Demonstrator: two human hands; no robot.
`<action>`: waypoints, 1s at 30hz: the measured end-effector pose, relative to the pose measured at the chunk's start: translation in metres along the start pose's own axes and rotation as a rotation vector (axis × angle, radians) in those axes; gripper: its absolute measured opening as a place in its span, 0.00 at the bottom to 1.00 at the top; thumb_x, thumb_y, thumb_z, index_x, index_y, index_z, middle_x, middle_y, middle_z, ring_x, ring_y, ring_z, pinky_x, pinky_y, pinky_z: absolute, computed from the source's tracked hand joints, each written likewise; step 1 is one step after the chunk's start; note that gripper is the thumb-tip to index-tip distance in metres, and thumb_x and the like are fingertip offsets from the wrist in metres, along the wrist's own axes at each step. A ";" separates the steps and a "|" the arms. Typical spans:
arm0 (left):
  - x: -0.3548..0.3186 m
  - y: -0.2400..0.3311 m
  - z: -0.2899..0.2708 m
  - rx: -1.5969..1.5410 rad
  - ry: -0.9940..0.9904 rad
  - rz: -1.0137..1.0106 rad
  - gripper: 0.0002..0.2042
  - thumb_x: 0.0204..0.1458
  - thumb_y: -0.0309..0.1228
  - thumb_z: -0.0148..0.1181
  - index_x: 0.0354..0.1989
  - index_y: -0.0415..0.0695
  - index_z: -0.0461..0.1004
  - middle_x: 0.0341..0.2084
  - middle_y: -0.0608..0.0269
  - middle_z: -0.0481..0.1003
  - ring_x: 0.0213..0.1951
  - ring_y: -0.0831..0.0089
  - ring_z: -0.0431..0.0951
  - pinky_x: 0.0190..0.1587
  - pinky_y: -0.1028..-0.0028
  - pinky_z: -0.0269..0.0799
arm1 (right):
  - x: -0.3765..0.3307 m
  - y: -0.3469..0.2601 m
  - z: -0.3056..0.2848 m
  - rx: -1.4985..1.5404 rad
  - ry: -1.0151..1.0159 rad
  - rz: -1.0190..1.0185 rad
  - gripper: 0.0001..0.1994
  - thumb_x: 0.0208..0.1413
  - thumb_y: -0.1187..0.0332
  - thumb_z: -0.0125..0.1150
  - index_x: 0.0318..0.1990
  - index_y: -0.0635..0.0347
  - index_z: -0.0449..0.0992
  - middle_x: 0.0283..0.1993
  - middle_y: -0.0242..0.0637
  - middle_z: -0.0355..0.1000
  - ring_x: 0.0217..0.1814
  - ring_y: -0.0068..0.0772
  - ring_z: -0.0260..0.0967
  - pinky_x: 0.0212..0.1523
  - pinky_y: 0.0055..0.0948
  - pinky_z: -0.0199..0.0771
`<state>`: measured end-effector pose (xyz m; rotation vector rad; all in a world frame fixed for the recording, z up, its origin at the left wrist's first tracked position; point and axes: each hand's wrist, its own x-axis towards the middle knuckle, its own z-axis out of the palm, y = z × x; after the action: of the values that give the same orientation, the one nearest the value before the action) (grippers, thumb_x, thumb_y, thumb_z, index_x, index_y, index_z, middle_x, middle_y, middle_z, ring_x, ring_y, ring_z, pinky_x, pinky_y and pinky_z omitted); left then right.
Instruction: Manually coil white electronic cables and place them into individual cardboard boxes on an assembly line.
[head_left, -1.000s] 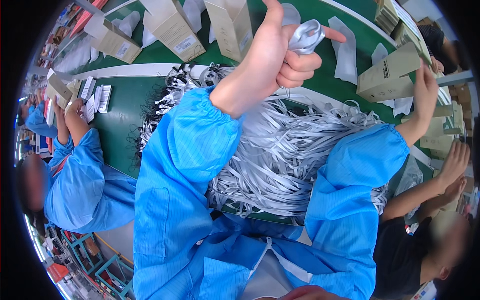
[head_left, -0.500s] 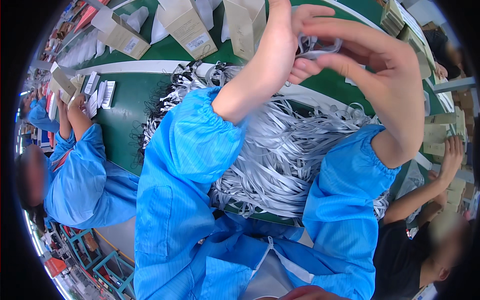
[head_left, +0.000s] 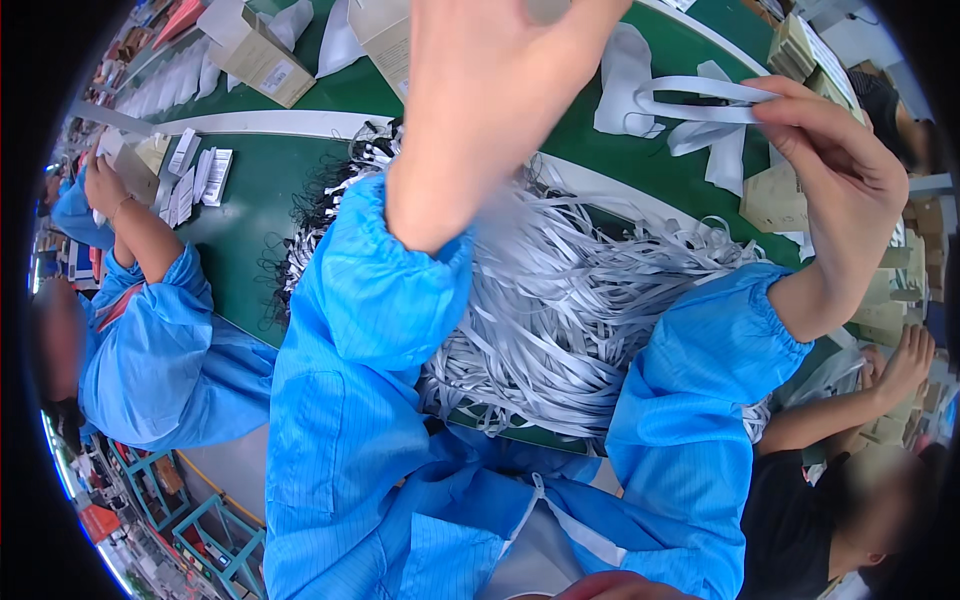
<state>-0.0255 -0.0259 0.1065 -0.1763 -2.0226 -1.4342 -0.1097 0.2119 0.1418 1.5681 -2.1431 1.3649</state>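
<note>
Our right grip (head_left: 840, 162) pinched a pale strap loop (head_left: 705, 114) above the green surface (head_left: 675, 177), beyond the strap pile (head_left: 560, 310); we could not tell how our left grip (head_left: 490, 110) stood, judged single-strap handling underway, and considered that the next move called for steady hold.

R hand (head_left: 845, 165) w/ strap loop (head_left: 705, 113), L hand (head_left: 505, 75) (cropped), strap pile (head_left: 550, 320) on grn table (head_left: 240, 250)
</note>
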 end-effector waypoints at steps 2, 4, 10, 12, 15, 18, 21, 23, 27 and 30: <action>-0.004 -0.020 0.003 0.172 0.114 0.168 0.42 0.58 0.40 0.60 0.73 0.38 0.41 0.40 0.52 0.74 0.35 0.63 0.75 0.39 0.69 0.72 | -0.004 -0.001 -0.001 -0.020 0.023 0.020 0.08 0.55 0.87 0.60 0.41 0.74 0.80 0.47 0.49 0.79 0.49 0.32 0.78 0.52 0.25 0.79; -0.002 -0.036 0.004 0.344 0.231 0.339 0.47 0.54 0.31 0.67 0.74 0.39 0.38 0.43 0.49 0.74 0.39 0.61 0.77 0.43 0.67 0.74 | -0.007 -0.001 -0.003 -0.032 0.040 0.013 0.08 0.55 0.87 0.61 0.41 0.74 0.81 0.47 0.48 0.80 0.48 0.31 0.78 0.52 0.24 0.78; 0.028 -0.050 -0.007 0.084 -0.272 -0.340 0.62 0.37 0.16 0.76 0.77 0.48 0.33 0.64 0.41 0.61 0.53 0.52 0.76 0.56 0.63 0.73 | -0.010 -0.018 0.004 -0.182 0.223 0.012 0.08 0.54 0.86 0.64 0.42 0.74 0.81 0.45 0.45 0.81 0.46 0.29 0.79 0.52 0.23 0.79; 0.025 -0.063 -0.007 0.101 -0.214 0.365 0.64 0.36 0.18 0.78 0.77 0.51 0.33 0.69 0.43 0.54 0.56 0.51 0.75 0.57 0.64 0.73 | -0.003 -0.026 0.013 -0.223 0.275 -0.016 0.09 0.55 0.85 0.64 0.43 0.73 0.81 0.44 0.44 0.81 0.46 0.29 0.80 0.50 0.23 0.79; 0.023 -0.061 -0.007 0.088 -0.185 0.669 0.65 0.35 0.20 0.79 0.77 0.53 0.32 0.72 0.45 0.50 0.57 0.51 0.75 0.56 0.64 0.73 | 0.005 -0.033 0.022 -0.250 0.308 0.005 0.09 0.55 0.84 0.65 0.44 0.73 0.81 0.43 0.43 0.81 0.45 0.28 0.80 0.50 0.22 0.79; 0.019 -0.051 -0.008 0.055 -0.203 0.568 0.67 0.33 0.21 0.81 0.77 0.52 0.32 0.74 0.45 0.49 0.56 0.52 0.76 0.53 0.65 0.74 | 0.011 -0.035 0.027 -0.255 0.321 0.076 0.09 0.55 0.83 0.65 0.44 0.73 0.81 0.42 0.43 0.81 0.45 0.29 0.80 0.49 0.22 0.79; 0.016 -0.047 -0.011 0.032 -0.345 0.335 0.69 0.34 0.22 0.81 0.77 0.52 0.28 0.73 0.45 0.51 0.51 0.52 0.78 0.49 0.64 0.74 | 0.016 -0.036 0.034 -0.264 0.353 0.073 0.08 0.55 0.83 0.65 0.43 0.73 0.81 0.41 0.42 0.81 0.45 0.28 0.80 0.49 0.22 0.79; 0.013 -0.042 -0.010 -0.010 -0.333 0.271 0.70 0.33 0.23 0.82 0.77 0.52 0.26 0.72 0.45 0.53 0.50 0.52 0.78 0.49 0.63 0.75 | 0.020 -0.029 0.040 -0.275 0.401 0.019 0.08 0.56 0.83 0.65 0.43 0.73 0.82 0.41 0.41 0.82 0.45 0.27 0.80 0.49 0.21 0.79; 0.010 -0.043 0.005 -0.083 -0.212 0.199 0.50 0.41 0.31 0.76 0.66 0.47 0.41 0.57 0.48 0.63 0.41 0.55 0.79 0.42 0.63 0.74 | 0.026 -0.023 0.051 -0.323 0.442 -0.021 0.08 0.56 0.82 0.65 0.43 0.71 0.82 0.40 0.39 0.82 0.43 0.25 0.80 0.48 0.20 0.79; 0.005 -0.049 0.013 -0.065 -0.016 0.303 0.21 0.59 0.46 0.64 0.45 0.38 0.75 0.30 0.58 0.78 0.30 0.62 0.80 0.32 0.66 0.73 | 0.028 -0.023 0.058 -0.374 0.323 0.119 0.08 0.56 0.81 0.65 0.43 0.70 0.82 0.38 0.38 0.82 0.42 0.23 0.80 0.47 0.20 0.79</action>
<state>-0.0571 -0.0349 0.0682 -0.5013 -1.8678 -1.3090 -0.0812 0.1493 0.1380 1.0226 -2.1552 1.0748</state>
